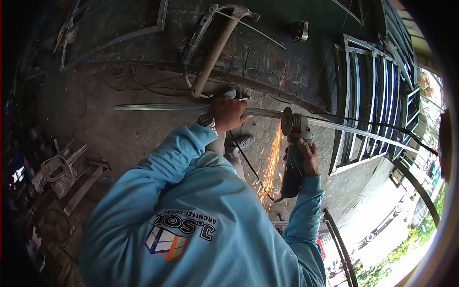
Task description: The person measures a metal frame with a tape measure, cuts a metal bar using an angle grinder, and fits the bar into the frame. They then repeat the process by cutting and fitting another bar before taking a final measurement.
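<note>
My right hand (310, 157) grips an angle grinder (292, 167), its body pointing back toward me. The grinder's disc (287, 121) meets a long, thin metal bar (162, 107), and orange sparks (273, 162) stream down toward my feet. My left hand (228, 114), with a watch on the wrist, is closed around the bar to the left of the disc. The bar runs across in front of me and extends far to the right. A hammer (215, 55) with a wooden handle lies just beyond my left hand, beside a welding electrode holder (197, 38) with a thin rod.
A dark metal work table (267, 57) spans the far side, with a small metal object (301, 31) on it. Welded metal frames (368, 95) stand at the right. A black cable (411, 131) crosses there. A plastic chair (62, 165) is at the left.
</note>
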`<state>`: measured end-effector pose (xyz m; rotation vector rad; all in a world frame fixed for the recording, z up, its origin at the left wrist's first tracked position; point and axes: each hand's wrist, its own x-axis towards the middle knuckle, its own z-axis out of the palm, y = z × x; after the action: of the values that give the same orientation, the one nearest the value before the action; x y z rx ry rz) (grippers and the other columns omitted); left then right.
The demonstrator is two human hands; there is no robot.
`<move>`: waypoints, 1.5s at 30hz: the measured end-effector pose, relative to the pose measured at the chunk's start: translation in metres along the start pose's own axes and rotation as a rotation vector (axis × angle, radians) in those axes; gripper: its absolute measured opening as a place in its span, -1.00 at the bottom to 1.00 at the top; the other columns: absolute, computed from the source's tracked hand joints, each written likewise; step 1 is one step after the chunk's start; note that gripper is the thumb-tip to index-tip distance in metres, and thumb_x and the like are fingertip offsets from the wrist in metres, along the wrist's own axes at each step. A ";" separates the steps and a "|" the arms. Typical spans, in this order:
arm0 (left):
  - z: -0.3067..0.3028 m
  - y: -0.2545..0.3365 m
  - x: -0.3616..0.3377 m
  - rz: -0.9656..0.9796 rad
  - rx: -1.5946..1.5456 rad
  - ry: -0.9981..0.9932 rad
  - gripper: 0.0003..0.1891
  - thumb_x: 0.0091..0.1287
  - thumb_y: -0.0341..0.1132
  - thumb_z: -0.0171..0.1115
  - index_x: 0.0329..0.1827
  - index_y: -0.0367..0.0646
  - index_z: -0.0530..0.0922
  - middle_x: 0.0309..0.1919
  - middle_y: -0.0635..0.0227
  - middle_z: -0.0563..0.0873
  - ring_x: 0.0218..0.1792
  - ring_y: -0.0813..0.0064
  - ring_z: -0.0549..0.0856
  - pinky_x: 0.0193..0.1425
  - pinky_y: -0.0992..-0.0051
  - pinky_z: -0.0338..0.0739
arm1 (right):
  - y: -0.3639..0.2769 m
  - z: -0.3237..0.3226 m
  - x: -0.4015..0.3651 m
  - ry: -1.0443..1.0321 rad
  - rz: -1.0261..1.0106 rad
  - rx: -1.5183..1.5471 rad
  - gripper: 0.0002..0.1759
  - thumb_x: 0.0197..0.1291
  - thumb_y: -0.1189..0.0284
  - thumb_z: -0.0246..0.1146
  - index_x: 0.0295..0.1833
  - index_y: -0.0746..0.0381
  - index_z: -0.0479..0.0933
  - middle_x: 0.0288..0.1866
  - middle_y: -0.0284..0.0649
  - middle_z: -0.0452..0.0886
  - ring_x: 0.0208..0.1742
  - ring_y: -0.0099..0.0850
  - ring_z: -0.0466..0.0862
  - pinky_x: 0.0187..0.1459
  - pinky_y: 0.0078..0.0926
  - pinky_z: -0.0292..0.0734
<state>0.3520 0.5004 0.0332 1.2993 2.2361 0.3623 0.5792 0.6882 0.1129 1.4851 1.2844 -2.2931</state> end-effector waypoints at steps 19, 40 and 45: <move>0.001 0.001 -0.001 -0.004 -0.010 0.005 -0.59 0.21 0.10 0.31 -0.36 -0.12 0.61 -0.51 0.18 0.72 -0.40 0.15 0.76 -0.32 0.13 0.59 | -0.006 0.004 0.001 0.044 -0.016 -0.092 -0.40 0.15 0.05 0.41 0.10 0.27 0.45 -0.31 -0.24 0.59 -0.44 -0.43 0.62 -0.41 -0.47 0.58; -0.006 -0.002 -0.007 0.077 -0.240 0.169 -0.59 0.10 -0.14 0.46 -0.05 -0.19 0.68 -0.30 0.10 0.75 -0.23 0.08 0.73 -0.16 0.21 0.60 | 0.031 -0.017 -0.026 0.020 -0.046 0.047 -0.36 0.12 0.03 0.42 0.06 0.34 0.47 -0.34 -0.14 0.61 -0.44 -0.33 0.67 -0.38 -0.36 0.66; -0.001 -0.004 -0.010 0.116 -0.197 0.199 -0.61 0.13 -0.16 0.44 -0.02 -0.14 0.67 -0.22 0.13 0.74 -0.23 0.10 0.73 -0.17 0.25 0.63 | 0.027 -0.010 -0.014 0.045 -0.056 -0.021 -0.33 0.15 -0.07 0.36 0.06 0.34 0.51 -0.36 -0.13 0.64 -0.45 -0.32 0.68 -0.39 -0.35 0.67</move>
<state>0.3525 0.4895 0.0347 1.3396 2.2225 0.7647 0.6068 0.6740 0.1069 1.5209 1.3744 -2.2860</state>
